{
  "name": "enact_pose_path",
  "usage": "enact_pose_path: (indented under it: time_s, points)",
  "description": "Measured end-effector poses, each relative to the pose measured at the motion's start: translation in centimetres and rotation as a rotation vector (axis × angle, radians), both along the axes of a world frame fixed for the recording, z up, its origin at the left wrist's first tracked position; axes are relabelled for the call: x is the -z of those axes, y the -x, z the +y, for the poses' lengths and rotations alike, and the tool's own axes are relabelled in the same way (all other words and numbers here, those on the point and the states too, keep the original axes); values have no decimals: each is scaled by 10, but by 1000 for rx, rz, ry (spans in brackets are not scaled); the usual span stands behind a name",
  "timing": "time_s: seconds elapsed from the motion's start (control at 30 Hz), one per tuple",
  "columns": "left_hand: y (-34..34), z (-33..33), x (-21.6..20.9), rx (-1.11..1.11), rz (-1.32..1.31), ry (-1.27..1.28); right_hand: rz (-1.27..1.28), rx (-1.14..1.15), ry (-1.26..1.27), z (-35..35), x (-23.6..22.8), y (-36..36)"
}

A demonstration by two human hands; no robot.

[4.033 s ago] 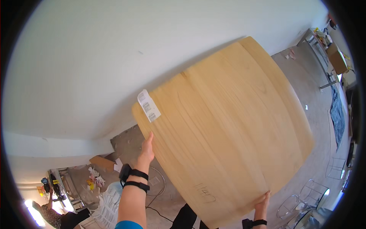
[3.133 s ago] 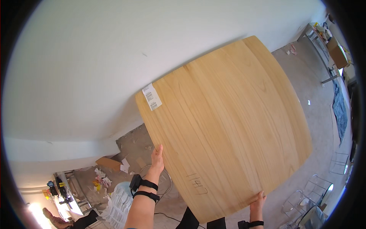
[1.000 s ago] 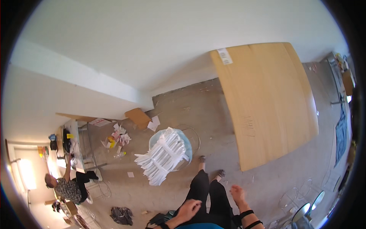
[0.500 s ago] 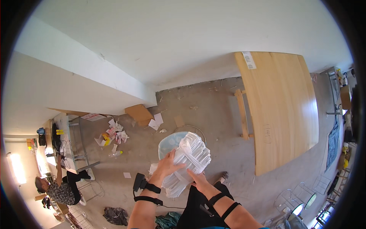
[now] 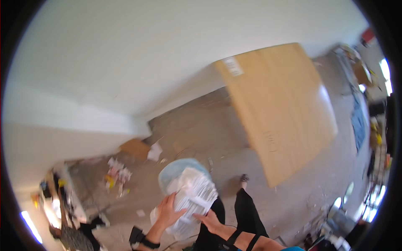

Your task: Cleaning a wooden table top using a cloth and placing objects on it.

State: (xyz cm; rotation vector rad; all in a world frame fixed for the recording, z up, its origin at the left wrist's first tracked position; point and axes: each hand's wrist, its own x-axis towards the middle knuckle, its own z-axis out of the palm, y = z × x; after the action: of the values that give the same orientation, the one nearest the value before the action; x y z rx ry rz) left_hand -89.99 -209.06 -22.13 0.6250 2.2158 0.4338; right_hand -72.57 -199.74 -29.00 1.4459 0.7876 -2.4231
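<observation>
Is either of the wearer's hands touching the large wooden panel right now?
No, the left hand and right hand are both on the white bundle, apart from the wooden panel.

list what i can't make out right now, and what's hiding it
Head view: white bundle, underside hidden by its own top; part of the top lies under the left hand.
Head view: blue round thing, partly covered by the bundle; seat or tub unclear.
Head view: writing on the board, blurred.
Head view: co-worker, too small and blurred for hand detail.
</observation>
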Motion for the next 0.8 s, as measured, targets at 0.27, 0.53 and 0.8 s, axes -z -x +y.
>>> enact_pose_path:
  time_s: [0.27, 0.53, 0.8]
  points:
    - [-56, 157, -6, -154, -158, -248, -4, -200, -604, 210, -58, -44]
    - [-105, 443, 3, -425, -436, -823, -56, -324, -1324, 517, -79, -43]
    - [-119, 613, 68, -438, -655, -968, -70, -272, -1543, 704, -21, -27]
